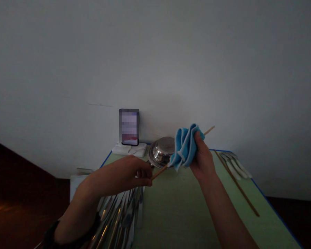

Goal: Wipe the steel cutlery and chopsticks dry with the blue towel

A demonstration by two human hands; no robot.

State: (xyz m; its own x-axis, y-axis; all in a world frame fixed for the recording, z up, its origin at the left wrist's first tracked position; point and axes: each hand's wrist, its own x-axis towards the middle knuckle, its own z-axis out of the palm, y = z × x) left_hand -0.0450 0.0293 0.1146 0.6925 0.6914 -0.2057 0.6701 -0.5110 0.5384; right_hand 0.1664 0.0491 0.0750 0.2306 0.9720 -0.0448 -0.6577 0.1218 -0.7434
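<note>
My left hand (138, 173) pinches the lower left end of a slim wooden chopstick (159, 172). My right hand (203, 157) is closed around a bunched blue cloth (185, 147) with pale edging. The cloth wraps the middle of the chopstick, whose far end pokes out at the upper right. Both hands are held above the table, and the part of the chopstick inside the cloth is hidden. Behind the cloth, a shiny metal bowl (160, 152) lies upside down, partly covered.
Metal cutlery (119, 214) lies in a pile at the left of the green table (176, 214). A phone (129, 126) stands on a white base (119, 149) by the wall. At right lie another chopstick (238, 185) and several white-handled utensils (235, 166).
</note>
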